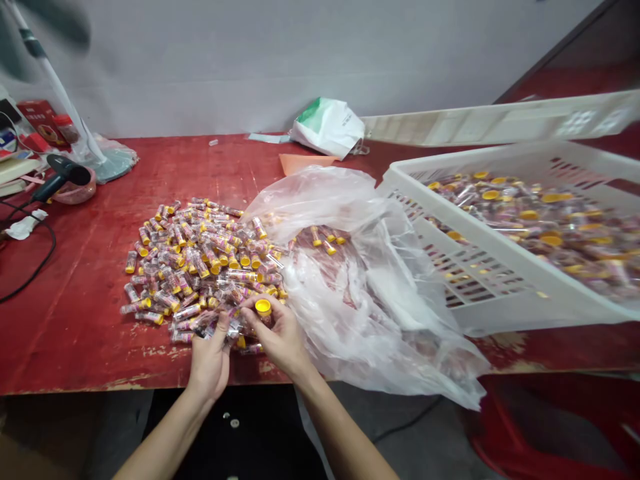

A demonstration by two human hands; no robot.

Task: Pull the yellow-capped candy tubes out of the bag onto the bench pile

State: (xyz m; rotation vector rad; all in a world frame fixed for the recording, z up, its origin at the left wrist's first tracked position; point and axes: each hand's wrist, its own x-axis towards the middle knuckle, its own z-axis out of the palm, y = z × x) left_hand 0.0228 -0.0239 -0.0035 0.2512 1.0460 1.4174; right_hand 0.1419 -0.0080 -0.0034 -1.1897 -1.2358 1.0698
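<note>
A heap of small clear tubes with yellow caps (200, 257) lies on the red table (75, 313). My right hand (280, 337) is closed round one tube, its yellow cap (263, 307) facing up. My left hand (211, 357) rests at the heap's near edge, fingers curled over several tubes. Both hands sit close together near the table's front edge.
A crumpled clear plastic bag (370, 293) with a few tubes in it lies right of the heap. A tilted white plastic crate (500, 293) full of tubes stands at the right. A white bag (327, 127), a fan stand (60, 100) and a black cable (30, 267) lie further back and left.
</note>
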